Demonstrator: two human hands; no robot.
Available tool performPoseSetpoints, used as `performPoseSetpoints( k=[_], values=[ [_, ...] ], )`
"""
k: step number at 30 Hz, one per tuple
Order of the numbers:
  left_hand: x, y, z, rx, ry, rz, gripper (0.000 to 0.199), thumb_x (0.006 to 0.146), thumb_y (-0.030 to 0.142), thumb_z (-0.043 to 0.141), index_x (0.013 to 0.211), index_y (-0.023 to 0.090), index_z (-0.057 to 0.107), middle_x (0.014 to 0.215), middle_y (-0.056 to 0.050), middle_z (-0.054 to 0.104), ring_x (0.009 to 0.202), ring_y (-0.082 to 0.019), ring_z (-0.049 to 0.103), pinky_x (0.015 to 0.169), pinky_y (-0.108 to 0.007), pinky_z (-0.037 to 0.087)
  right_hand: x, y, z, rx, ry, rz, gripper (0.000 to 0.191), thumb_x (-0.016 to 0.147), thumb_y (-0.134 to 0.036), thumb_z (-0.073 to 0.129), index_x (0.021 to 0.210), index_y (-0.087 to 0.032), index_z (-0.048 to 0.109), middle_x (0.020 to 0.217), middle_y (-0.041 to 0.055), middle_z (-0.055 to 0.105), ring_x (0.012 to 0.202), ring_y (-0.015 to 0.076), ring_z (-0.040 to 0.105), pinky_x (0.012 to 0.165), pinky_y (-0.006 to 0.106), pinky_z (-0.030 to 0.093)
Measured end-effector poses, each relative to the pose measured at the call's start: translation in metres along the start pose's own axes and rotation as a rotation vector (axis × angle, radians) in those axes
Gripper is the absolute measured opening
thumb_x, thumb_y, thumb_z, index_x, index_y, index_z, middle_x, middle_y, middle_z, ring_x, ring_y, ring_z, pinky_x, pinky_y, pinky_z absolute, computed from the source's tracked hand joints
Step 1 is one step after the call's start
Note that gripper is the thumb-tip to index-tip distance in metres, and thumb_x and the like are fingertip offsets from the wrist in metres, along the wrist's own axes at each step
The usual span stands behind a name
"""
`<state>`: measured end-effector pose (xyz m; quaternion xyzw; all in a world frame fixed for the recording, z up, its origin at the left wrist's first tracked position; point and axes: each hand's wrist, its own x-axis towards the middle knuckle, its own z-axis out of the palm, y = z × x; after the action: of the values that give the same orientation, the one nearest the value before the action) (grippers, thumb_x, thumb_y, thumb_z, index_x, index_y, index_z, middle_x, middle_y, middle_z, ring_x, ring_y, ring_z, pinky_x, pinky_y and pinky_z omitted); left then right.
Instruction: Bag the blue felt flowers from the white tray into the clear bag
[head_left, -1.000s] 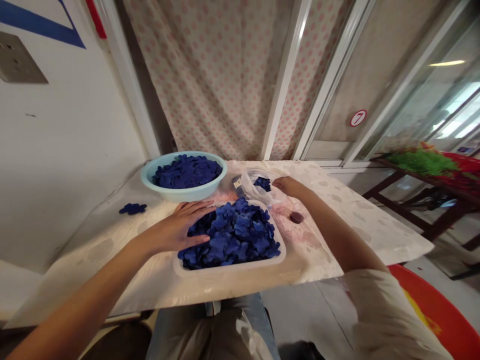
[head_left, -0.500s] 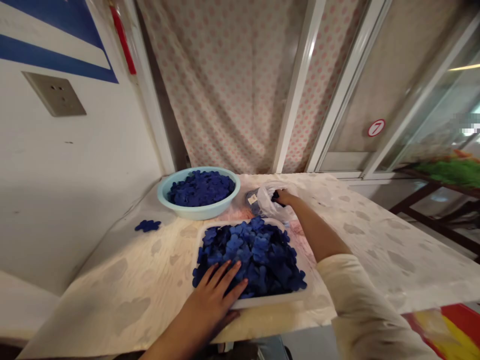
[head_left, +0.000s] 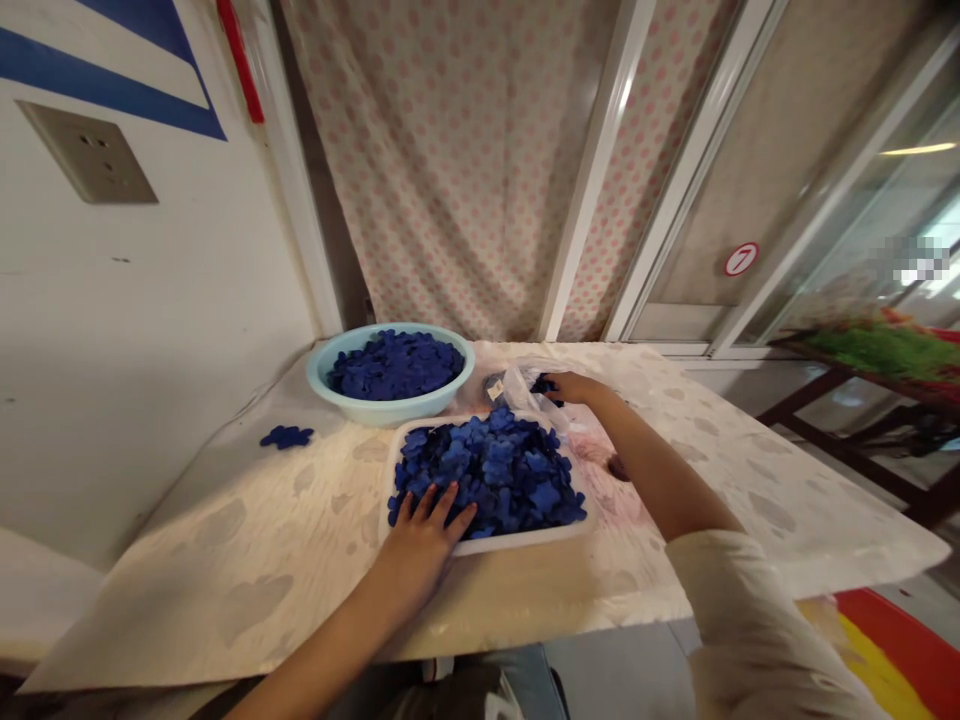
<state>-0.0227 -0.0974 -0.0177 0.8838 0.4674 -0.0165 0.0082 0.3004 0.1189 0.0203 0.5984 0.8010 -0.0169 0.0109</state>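
Observation:
Blue flower-shaped fabric petals (head_left: pixel 495 465) are heaped in a white rectangular tray (head_left: pixel 517 543) near the table's front. My left hand (head_left: pixel 424 530) rests on the tray's near-left corner, fingers spread over the petals. Behind the tray lies a clear plastic bag (head_left: pixel 521 385) with a small label. At its mouth, my right hand (head_left: pixel 570 388) has its fingers closed around dark blue petals (head_left: pixel 544 388); the fingertips are partly hidden among them. A light blue basin (head_left: pixel 390 410), full of similar petals, stands back left of the tray.
A small group of blue petals (head_left: pixel 286 437) lies on the patterned tablecloth (head_left: pixel 300 530) at left. The wall with a socket (head_left: pixel 90 155) borders the left side. A curtain (head_left: pixel 465 180) hangs behind. A brown spot (head_left: pixel 619 467) shows beside my right forearm.
The view has shifted slightly. My right hand has moved a little at the bag's mouth, and more dark blue petals show by its fingers. My left hand stays on the tray's corner.

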Motion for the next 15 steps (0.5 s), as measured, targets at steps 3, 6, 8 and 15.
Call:
performPoseSetpoints(
  k=[3, 6, 8, 15],
  values=[
    [-0.003, -0.002, -0.008, -0.076, -0.001, -0.001, 0.052, 0.081, 0.021, 0.05, 0.132, 0.026, 0.041, 0.142, -0.014, 0.031, 0.126, -0.034, 0.034, 0.099, -0.056, 0.029, -0.028, -0.023, -0.015, -0.035, 0.042, 0.036, 0.039, 0.082, -0.039, 0.051, 0.111, -0.013, 0.059, 0.105, 0.0159, 0.064, 0.097, 0.0281, 0.06, 0.083, 0.039, 0.046],
    [-0.013, -0.006, -0.019, -0.151, 0.031, 0.068, 0.057, 0.079, 0.045, 0.053, 0.132, 0.031, 0.039, 0.146, -0.013, 0.021, 0.131, -0.036, 0.021, 0.101, -0.059, 0.021, -0.065, -0.058, -0.016, -0.028, 0.11, -0.028, 0.056, 0.088, -0.051, 0.032, 0.131, -0.016, 0.041, 0.131, 0.0151, 0.046, 0.121, 0.0268, 0.043, 0.097, 0.039, 0.037],
    [-0.016, -0.01, -0.027, -0.185, 0.073, 0.126, 0.069, 0.073, 0.059, 0.053, 0.134, 0.034, 0.034, 0.149, -0.011, 0.01, 0.133, -0.038, 0.009, 0.102, -0.061, 0.013, -0.087, -0.082, -0.008, 0.025, 0.13, -0.149, 0.072, 0.086, -0.059, 0.027, 0.141, -0.013, 0.02, 0.145, 0.015, 0.023, 0.133, 0.0265, 0.022, 0.106, 0.038, 0.025],
    [0.048, -0.021, -0.031, -0.247, 0.028, 0.043, 0.099, 0.065, 0.073, 0.048, 0.141, 0.032, -0.001, 0.145, -0.01, -0.023, 0.129, -0.04, -0.018, 0.1, -0.063, 0.003, -0.11, -0.139, 0.022, 0.142, -0.249, -0.25, 0.1, 0.071, -0.073, 0.039, 0.142, -0.014, 0.004, 0.147, 0.0107, -0.011, 0.133, 0.0342, -0.013, 0.108, 0.051, 0.008]
  ],
)
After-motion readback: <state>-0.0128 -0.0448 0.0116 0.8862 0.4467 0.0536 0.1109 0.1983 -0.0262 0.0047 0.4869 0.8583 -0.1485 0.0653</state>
